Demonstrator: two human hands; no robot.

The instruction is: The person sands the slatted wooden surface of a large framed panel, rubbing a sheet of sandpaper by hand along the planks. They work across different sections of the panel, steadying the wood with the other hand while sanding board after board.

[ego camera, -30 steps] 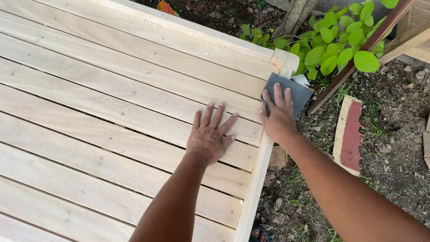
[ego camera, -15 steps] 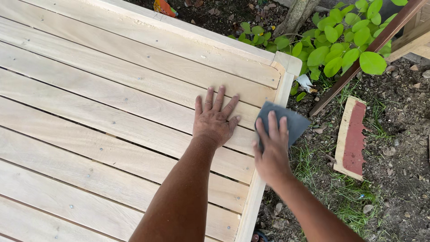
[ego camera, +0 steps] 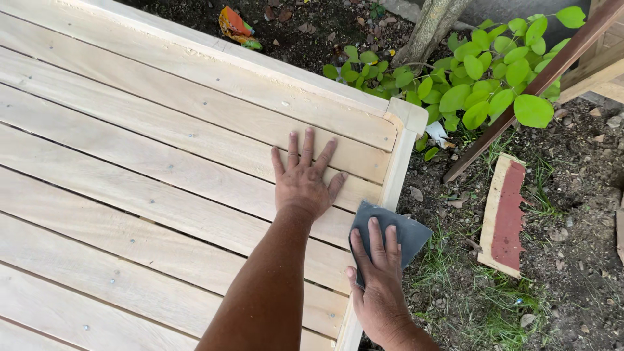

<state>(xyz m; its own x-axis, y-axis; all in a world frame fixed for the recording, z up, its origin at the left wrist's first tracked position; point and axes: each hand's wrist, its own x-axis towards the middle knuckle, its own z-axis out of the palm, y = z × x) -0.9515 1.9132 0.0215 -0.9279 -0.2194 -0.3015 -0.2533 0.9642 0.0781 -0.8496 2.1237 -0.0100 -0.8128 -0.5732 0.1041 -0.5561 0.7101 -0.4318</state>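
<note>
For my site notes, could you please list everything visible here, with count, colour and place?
slatted wooden panel: one, pale bare wood, fills the left
sandpaper sheet: one, dark grey, on the panel's right edge
leafy plant: one, green, top right
tree trunk: one, grey-brown, top centre
wood offcut: one, red-painted face, on the ground at right
slanted board: one, brown, upper right
litter scrap: one, orange, on soil at top
left hand: flat on the slats
right hand: pressing the sandpaper sheet
</note>
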